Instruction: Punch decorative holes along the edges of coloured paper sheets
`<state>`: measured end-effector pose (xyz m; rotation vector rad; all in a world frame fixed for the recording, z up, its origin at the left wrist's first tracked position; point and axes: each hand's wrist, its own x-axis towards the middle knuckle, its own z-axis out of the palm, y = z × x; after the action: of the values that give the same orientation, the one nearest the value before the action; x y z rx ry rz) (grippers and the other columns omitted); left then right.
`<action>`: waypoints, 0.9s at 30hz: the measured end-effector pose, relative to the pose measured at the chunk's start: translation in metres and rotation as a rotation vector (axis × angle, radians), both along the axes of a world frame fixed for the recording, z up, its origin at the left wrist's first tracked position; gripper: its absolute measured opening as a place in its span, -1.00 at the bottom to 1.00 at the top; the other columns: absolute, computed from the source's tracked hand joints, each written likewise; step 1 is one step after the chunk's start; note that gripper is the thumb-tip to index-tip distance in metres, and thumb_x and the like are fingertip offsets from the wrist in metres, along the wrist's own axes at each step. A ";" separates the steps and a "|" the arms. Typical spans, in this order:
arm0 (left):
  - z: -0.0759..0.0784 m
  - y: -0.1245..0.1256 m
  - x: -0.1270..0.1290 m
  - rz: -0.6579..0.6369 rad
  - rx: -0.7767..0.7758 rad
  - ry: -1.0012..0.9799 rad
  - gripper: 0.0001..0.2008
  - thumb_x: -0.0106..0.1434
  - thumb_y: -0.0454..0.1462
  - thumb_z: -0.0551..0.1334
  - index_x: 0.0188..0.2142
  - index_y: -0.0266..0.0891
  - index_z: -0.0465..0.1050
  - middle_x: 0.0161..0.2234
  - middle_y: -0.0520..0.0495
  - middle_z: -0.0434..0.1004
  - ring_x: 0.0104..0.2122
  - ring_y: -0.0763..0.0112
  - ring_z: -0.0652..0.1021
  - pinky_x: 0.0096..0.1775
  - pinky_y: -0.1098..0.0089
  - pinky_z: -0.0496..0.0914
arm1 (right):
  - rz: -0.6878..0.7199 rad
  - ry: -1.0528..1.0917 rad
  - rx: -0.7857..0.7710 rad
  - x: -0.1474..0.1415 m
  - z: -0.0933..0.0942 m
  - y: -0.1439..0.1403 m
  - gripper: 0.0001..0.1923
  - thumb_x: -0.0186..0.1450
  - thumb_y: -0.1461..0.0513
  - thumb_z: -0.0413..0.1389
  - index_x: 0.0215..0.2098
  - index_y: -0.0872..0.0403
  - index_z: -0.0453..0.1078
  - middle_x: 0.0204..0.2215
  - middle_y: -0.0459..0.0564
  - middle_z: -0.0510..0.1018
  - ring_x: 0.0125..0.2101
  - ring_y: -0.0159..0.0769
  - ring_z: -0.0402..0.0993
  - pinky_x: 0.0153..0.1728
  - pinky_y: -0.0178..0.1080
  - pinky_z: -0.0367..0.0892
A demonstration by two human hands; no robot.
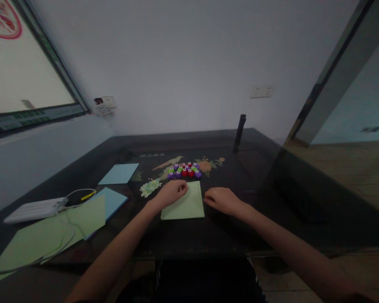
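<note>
A light green sheet of paper [186,206] lies on the dark table in front of me, with small marks along its upper edge. My left hand [172,191] is over the paper's upper left part, fingers curled closed; a small pale bit shows at the fingertips, too small to name. Just off the right edge of the sheet, my right hand [222,199] is closed with its fingers curled in, and what they may hold is hidden. Beyond the paper stands a cluster of small round purple, red and green pieces with white, eye-like tops [185,170].
Light blue paper [120,174] and larger green sheets [53,229] lie at the left. A white power bank [36,210] with a cable rests there. An upright black stick-like object [239,132] stands at the back right of the flower-and-bird-patterned table [255,176].
</note>
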<state>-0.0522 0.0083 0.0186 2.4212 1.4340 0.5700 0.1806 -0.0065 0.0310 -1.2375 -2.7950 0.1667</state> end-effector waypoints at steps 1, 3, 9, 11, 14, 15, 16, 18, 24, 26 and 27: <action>-0.001 0.006 -0.006 0.023 -0.003 -0.002 -0.82 0.21 -0.23 0.07 -0.41 -0.24 0.40 -0.45 -0.02 0.43 -0.47 0.43 0.39 -0.41 0.44 0.21 | -0.049 0.000 -0.014 -0.006 0.002 0.006 -0.78 0.30 0.15 -0.04 -0.34 0.06 0.40 -0.33 0.01 0.54 -0.30 -0.24 0.46 -0.41 -0.32 0.16; -0.004 0.013 -0.019 0.073 0.019 -0.004 -0.85 0.18 -0.25 0.10 -0.36 -0.25 0.41 -0.38 -0.05 0.43 -0.42 0.39 0.41 -0.36 0.41 0.25 | -0.135 0.033 -0.024 -0.019 0.003 0.018 -0.80 0.29 0.14 -0.01 -0.25 0.04 0.39 -0.25 0.03 0.53 -0.24 -0.21 0.46 -0.37 -0.30 0.20; -0.012 0.011 -0.049 0.120 -0.058 0.041 -0.71 0.10 -0.19 0.21 -0.18 -0.23 0.38 -0.16 -0.12 0.35 -0.33 0.33 0.44 -0.26 0.34 0.33 | -0.219 0.098 -0.083 -0.039 -0.012 0.046 -0.51 0.22 0.03 0.09 0.04 0.08 0.24 -0.02 0.16 0.40 -0.04 -0.03 0.36 -0.22 -0.15 0.29; -0.012 0.009 -0.051 0.119 -0.110 0.064 -0.61 0.06 -0.16 0.25 -0.11 -0.22 0.35 -0.11 -0.14 0.34 -0.31 0.31 0.46 -0.25 0.33 0.34 | -0.218 0.091 -0.076 -0.039 -0.018 0.049 -0.47 0.20 0.03 0.12 0.06 0.10 0.24 0.00 0.20 0.36 -0.02 -0.02 0.33 -0.19 -0.12 0.29; -0.012 0.007 -0.050 0.109 -0.142 0.092 -0.53 0.03 -0.16 0.27 -0.05 -0.24 0.32 -0.04 -0.18 0.32 -0.21 0.24 0.47 -0.19 0.32 0.34 | -0.210 0.095 -0.067 -0.037 -0.026 0.050 -0.48 0.19 0.03 0.13 0.05 0.09 0.27 0.00 0.19 0.33 0.00 -0.03 0.30 -0.17 -0.12 0.30; -0.012 0.007 -0.050 0.102 -0.141 0.099 -0.52 0.03 -0.17 0.27 -0.04 -0.25 0.31 -0.03 -0.20 0.32 -0.17 0.22 0.46 -0.16 0.31 0.34 | -0.210 0.100 -0.065 -0.036 -0.028 0.051 -0.49 0.19 0.02 0.12 0.05 0.08 0.28 -0.01 0.18 0.33 -0.01 -0.04 0.31 -0.18 -0.13 0.30; -0.012 0.008 -0.049 0.094 -0.137 0.105 -0.51 0.04 -0.18 0.27 -0.02 -0.25 0.30 -0.02 -0.20 0.32 -0.13 0.20 0.46 -0.14 0.30 0.34 | -0.212 0.105 -0.063 -0.036 -0.030 0.051 -0.49 0.19 0.01 0.12 0.04 0.07 0.28 -0.02 0.17 0.33 -0.01 -0.04 0.31 -0.19 -0.14 0.30; -0.013 0.009 -0.049 0.082 -0.129 0.112 -0.49 0.04 -0.19 0.27 0.00 -0.25 0.28 -0.01 -0.21 0.33 -0.06 0.17 0.43 -0.08 0.28 0.32 | -0.213 0.114 -0.054 -0.036 -0.032 0.052 -0.50 0.20 0.01 0.12 0.04 0.06 0.29 -0.03 0.15 0.34 -0.02 -0.06 0.32 -0.20 -0.15 0.31; -0.021 0.016 -0.052 0.105 -0.104 0.104 -0.46 0.05 -0.19 0.27 0.04 -0.26 0.27 0.02 -0.23 0.34 -0.03 0.14 0.42 -0.07 0.25 0.34 | -0.204 0.121 -0.020 -0.037 -0.035 0.057 -0.50 0.22 0.04 0.10 0.07 0.07 0.27 -0.03 0.16 0.34 -0.03 -0.09 0.33 -0.16 -0.19 0.28; -0.023 0.018 -0.053 0.114 -0.088 0.095 -0.44 0.06 -0.19 0.26 0.06 -0.25 0.26 0.04 -0.23 0.32 -0.04 0.15 0.42 -0.09 0.24 0.35 | -0.207 0.118 -0.023 -0.038 -0.036 0.059 -0.50 0.23 0.03 0.09 0.07 0.08 0.27 -0.04 0.16 0.35 -0.03 -0.09 0.33 -0.16 -0.19 0.28; -0.024 0.019 -0.053 0.118 -0.085 0.091 -0.43 0.07 -0.18 0.26 0.08 -0.26 0.25 0.06 -0.24 0.30 -0.04 0.15 0.42 -0.09 0.25 0.36 | -0.209 0.119 -0.019 -0.038 -0.036 0.060 -0.49 0.23 0.03 0.09 0.08 0.08 0.27 -0.04 0.16 0.35 -0.03 -0.08 0.33 -0.17 -0.19 0.28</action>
<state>-0.1056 0.0271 -0.0056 2.3364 1.6129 0.4196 0.1431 0.0535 -0.0047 -1.4617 -2.5501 0.2445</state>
